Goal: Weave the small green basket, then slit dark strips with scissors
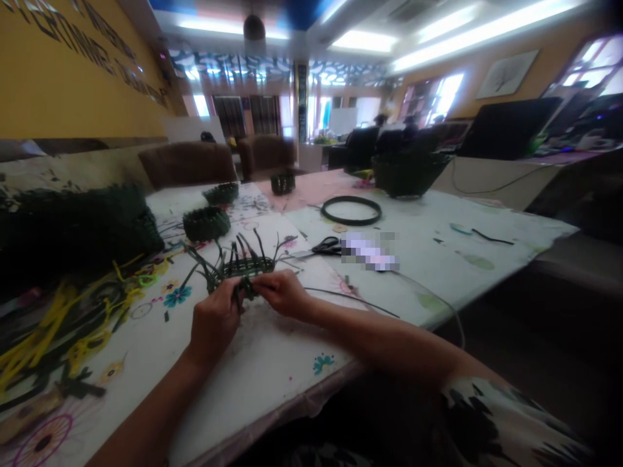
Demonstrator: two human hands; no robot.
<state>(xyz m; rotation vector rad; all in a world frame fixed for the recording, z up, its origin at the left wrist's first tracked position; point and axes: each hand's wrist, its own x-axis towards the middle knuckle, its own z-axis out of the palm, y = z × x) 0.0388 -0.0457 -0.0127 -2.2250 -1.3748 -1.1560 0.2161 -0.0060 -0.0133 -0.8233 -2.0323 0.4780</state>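
A small, partly woven dark green basket (248, 264) rests on the white flowered tablecloth (272, 363), several loose strip ends sticking up from its rim. My left hand (218, 312) is closed on the basket's near side. Beside it, my right hand (282, 292) pinches at the same near edge, where a green strip passes between the fingers. The fingertips of both hands nearly meet there, and blur hides the exact weave. Just beyond my right hand lie black-handled scissors (325, 246). A long thin dark strip (353, 299) stretches over the cloth to the right.
Yellow and green strips (63, 324) lie heaped at the left, before a large dark woven basket (78, 224). Small green baskets (206, 224) stand farther back. A green ring (351, 211) and a big dark bowl-shaped basket (409, 174) sit at the far side. A cable (445, 301) hangs over the right edge.
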